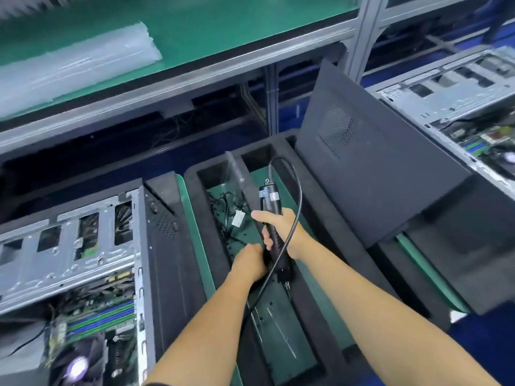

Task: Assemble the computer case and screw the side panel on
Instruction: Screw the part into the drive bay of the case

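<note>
- My right hand [281, 232] grips the electric screwdriver [274, 232], long axis tilted, bit toward me.
- My left hand [249, 264] curls at its lower end; hold unclear.
- The closed computer case [390, 174] lies right, nearer my right hand.

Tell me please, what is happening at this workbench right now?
A person holds an electric screwdriver in the right hand, tip pointing down, while the left hand works close to its lower end. An open computer case lies to the left. A black side panel leans tilted on the right, not yet mounted on any case.
</note>
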`<move>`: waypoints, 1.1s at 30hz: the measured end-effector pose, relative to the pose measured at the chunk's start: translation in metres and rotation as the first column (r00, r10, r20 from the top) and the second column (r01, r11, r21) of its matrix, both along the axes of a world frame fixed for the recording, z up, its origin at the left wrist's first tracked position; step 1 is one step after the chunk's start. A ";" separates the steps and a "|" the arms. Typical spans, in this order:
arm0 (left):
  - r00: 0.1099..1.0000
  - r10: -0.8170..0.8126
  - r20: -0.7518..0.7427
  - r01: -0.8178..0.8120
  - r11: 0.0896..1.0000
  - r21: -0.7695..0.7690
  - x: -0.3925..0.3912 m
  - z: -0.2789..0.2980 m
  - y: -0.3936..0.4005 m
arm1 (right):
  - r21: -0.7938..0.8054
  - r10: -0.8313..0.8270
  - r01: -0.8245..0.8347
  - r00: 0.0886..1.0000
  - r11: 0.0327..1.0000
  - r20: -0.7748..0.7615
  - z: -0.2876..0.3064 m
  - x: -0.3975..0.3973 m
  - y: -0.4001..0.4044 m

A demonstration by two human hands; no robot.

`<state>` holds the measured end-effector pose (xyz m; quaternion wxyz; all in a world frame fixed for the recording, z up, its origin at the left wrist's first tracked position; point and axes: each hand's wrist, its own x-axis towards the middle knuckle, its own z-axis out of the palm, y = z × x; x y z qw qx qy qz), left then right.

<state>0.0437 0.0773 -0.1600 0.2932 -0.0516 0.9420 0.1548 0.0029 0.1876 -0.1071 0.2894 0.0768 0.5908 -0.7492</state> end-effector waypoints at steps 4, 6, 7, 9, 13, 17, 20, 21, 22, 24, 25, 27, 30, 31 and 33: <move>0.995 0.094 0.038 -0.096 0.994 0.044 -0.003 -0.010 0.006 | -0.015 0.040 -0.040 0.998 0.999 0.055 -0.007 -0.007 -0.003; 0.996 0.090 0.028 -0.091 0.995 0.036 0.000 -0.017 0.007 | -0.020 0.038 -0.037 0.995 0.999 0.092 -0.009 -0.010 -0.003; 0.998 0.071 -0.002 -0.071 0.997 0.029 0.001 -0.019 0.006 | -0.021 0.038 -0.036 0.994 0.999 0.103 -0.010 -0.010 -0.002; 0.997 0.008 -0.073 -0.008 1.000 0.002 0.003 -0.020 0.006 | -0.024 0.044 -0.041 0.992 0.999 0.118 -0.011 -0.011 -0.002; 0.986 0.004 -0.165 0.001 1.000 0.030 0.006 -0.023 0.005 | -0.024 0.055 -0.053 0.993 0.998 0.102 -0.010 -0.011 -0.003; 0.984 0.036 -0.172 -0.025 0.998 0.063 0.008 -0.020 0.007 | -0.021 0.035 -0.033 0.996 0.999 0.087 -0.008 -0.009 -0.003; 0.991 0.015 -0.133 -0.008 0.998 0.056 0.008 -0.017 0.007 | -0.010 0.017 -0.017 0.997 1.000 0.074 -0.005 -0.008 -0.003; 0.995 0.013 -0.103 -0.006 0.998 0.064 0.007 -0.015 0.007 | -0.006 0.013 -0.013 0.998 1.000 0.066 -0.003 -0.008 -0.003; 0.998 0.013 -0.065 -0.007 0.997 0.082 0.006 -0.012 0.006 | -0.005 0.011 -0.010 0.998 1.000 0.056 0.000 -0.007 -0.003; 1.000 0.004 0.010 -0.005 0.993 0.120 0.001 0.001 0.005 | -0.015 0.006 -0.005 1.000 1.000 0.029 0.008 -0.008 -0.003; 0.999 0.002 0.040 -0.007 0.990 0.138 -0.004 0.010 0.004 | -0.025 0.002 -0.002 1.000 1.000 0.007 0.015 -0.010 -0.003; 0.998 -0.002 0.070 -0.009 0.987 0.159 -0.018 0.031 0.001 | -0.048 -0.014 0.012 0.999 0.999 -0.043 0.034 -0.012 -0.006; 0.998 -0.053 0.043 0.043 0.979 0.199 -0.038 0.075 -0.014 | -0.087 -0.060 0.049 0.989 0.995 -0.132 0.076 -0.018 -0.017; 0.999 -0.048 0.002 0.046 0.972 0.232 -0.042 0.092 -0.022 | -0.118 -0.074 0.055 0.983 0.992 -0.166 0.092 -0.018 -0.023; 0.993 0.055 -0.107 -0.013 0.933 0.359 -0.044 0.127 -0.044 | -0.220 -0.094 0.043 0.969 0.974 -0.230 0.126 -0.016 -0.039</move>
